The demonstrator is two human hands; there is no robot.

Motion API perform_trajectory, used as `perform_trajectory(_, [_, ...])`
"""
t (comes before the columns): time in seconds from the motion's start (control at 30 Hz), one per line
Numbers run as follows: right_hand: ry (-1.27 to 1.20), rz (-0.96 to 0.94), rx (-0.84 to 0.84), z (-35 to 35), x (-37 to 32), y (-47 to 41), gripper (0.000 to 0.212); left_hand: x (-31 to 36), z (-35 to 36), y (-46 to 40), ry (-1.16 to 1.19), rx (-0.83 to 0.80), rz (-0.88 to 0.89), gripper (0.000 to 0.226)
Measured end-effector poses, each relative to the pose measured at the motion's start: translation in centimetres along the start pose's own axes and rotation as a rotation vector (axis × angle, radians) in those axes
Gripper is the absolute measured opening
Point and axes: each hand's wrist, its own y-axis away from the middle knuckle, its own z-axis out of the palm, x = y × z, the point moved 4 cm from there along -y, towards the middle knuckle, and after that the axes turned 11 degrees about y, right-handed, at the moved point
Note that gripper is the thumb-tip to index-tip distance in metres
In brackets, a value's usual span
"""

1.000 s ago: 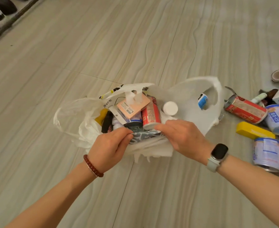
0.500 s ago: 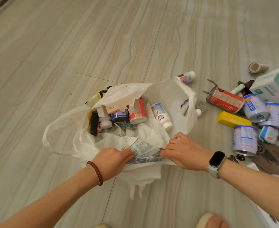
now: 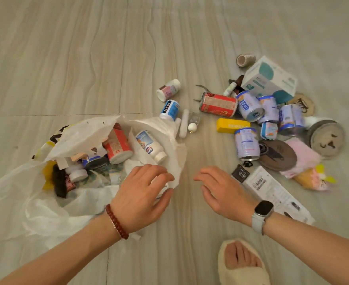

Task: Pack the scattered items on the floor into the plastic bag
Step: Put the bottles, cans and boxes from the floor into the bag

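Although most labels are too blurred to read, a barcode shows on the flat white box [image 3: 276,194] near the right hand [image 3: 224,194]. That hand hovers open and empty over bare floor [image 3: 87,58]. The left hand [image 3: 140,197], fingers spread, rests on the near rim of the plastic bag [image 3: 46,212], grasping nothing firmly. The bag lies open at left, holding a red can [image 3: 118,147] and white bottle [image 3: 151,146]. A second red can [image 3: 218,104], yellow box [image 3: 232,125] and blue-labelled tins [image 3: 246,144] lie scattered to the right; their lettering is illegible.
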Motion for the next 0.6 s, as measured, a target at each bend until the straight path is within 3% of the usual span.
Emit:
perform_trajectory(0.13, [0.167, 0.496, -0.167, -0.4, 7.4, 6.4, 0.048, 2.3, 5.1, -3.0, -0.007, -0.266, 0.145, 0.025])
perform_trajectory(0.23, [0.232, 0.803, -0.419, 0.1, 11.5, 10.8, 0.079, 3.2, 8.4, -4.9, -0.064, -0.431, 0.131, 0.035])
perform_trajectory(0.3, [0.234, 0.846, -0.535, 1.0, 13.1, 12.2, 0.09, 3.9, 10.8, -6.9, -0.061, -0.535, 0.066, 0.043])
perform_trajectory(0.43, [0.27, 0.815, -0.508, 2.0, 14.4, 12.8, 0.09, 4.0, 16.0, -10.8, -0.159, -0.689, -0.002, 0.058])
perform_trajectory(0.5, [0.249, 0.804, -0.515, 2.0, 14.9, 13.8, 0.091, 3.3, 18.9, -12.2, -0.205, -0.704, -0.024, 0.061])
perform_trajectory(0.6, [0.189, 0.761, -0.536, 2.3, 15.2, 15.1, 0.091, 3.1, 22.1, -12.9, -0.222, -0.616, 0.076, 0.068])
